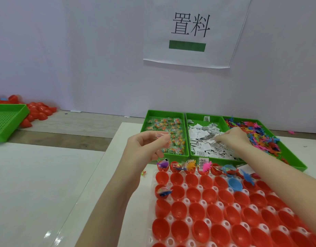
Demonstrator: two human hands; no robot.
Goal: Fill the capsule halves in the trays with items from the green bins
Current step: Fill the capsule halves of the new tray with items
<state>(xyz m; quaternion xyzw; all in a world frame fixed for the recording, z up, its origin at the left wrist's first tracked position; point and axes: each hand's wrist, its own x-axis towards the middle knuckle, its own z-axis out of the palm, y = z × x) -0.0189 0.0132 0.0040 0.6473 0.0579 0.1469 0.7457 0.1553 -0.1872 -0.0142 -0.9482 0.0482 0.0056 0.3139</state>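
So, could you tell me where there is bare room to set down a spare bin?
Bare white tabletop lies left of the white tray of red capsule halves. The far edge is crowded: three green bins sit side by side, both hands over them.

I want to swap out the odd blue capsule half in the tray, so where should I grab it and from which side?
Pinch the blue half by its rim, coming straight down from above. It sits open side up in the tray, hemmed in by red halves, so only the rim is exposed. The near edge looks freest; the right hand, now over the paper slips, is probably closest.
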